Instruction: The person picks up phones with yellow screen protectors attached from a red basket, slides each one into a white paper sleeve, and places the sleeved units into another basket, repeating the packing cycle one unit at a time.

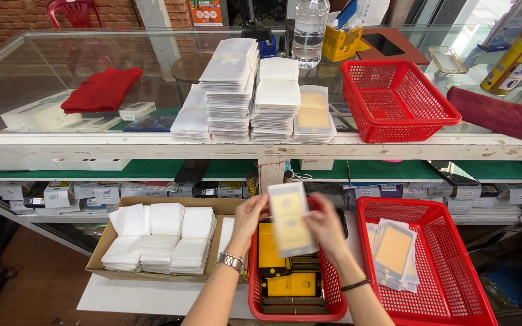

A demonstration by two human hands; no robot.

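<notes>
Translucent plastic with a pale yellow insert forms the flat rectangular sleeve point(289, 219) held upright between both hands. The left hand point(250, 218) pinches its left edge; the right hand point(323, 222) pinches its right edge, fingers curled behind the sleeve. The step in hand appears to be packing or checking one sleeve during sorting. Directly below the hands stands a small red plastic mesh basket point(333, 290) containing black-and-yellow flat cards point(271, 256). To the right of the right hand, a larger red plastic mesh basket point(454, 271) contains a loose pile of similar filled sleeves point(393, 253). To the left of the left hand, a shallow brown cardboard tray point(101, 256) holds stacks of empty white sleeves point(164, 235). Beyond the hands, tall stacks of white sleeves point(231, 84) rest on a glass counter point(31, 66). The next move would likely call for a controlled release of the sleeve onto the right-hand pile, flat and aligned.
</notes>
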